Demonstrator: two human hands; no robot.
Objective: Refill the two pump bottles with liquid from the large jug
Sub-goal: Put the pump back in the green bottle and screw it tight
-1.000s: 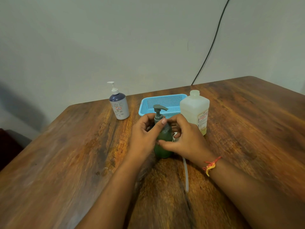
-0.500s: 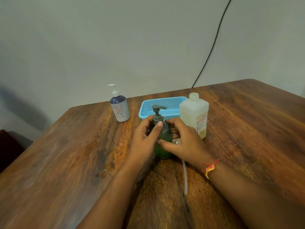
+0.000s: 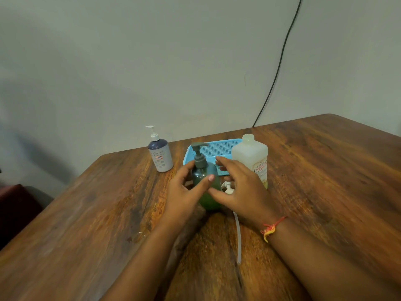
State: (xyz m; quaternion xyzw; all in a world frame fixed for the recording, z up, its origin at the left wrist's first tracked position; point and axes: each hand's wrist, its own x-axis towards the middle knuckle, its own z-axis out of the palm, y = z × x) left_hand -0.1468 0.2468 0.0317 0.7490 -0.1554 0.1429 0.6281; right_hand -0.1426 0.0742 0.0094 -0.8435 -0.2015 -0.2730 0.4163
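Green pump bottle (image 3: 202,171) stands upright toward the counter's (image 3: 325,170) far edge, pump on top, left hand (image 3: 184,190) fingers (image 3: 206,181) curled round it; right hand (image 3: 240,187), spread and empty, hovers just beside, before the large jug (image 3: 249,155)

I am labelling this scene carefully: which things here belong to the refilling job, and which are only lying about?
For the job: green plastic pump bottle; white-and-purple pump bottle; large translucent plastic jug.
Lying about: blue perforated plastic basket; loose white pump with tube; black wall cable.
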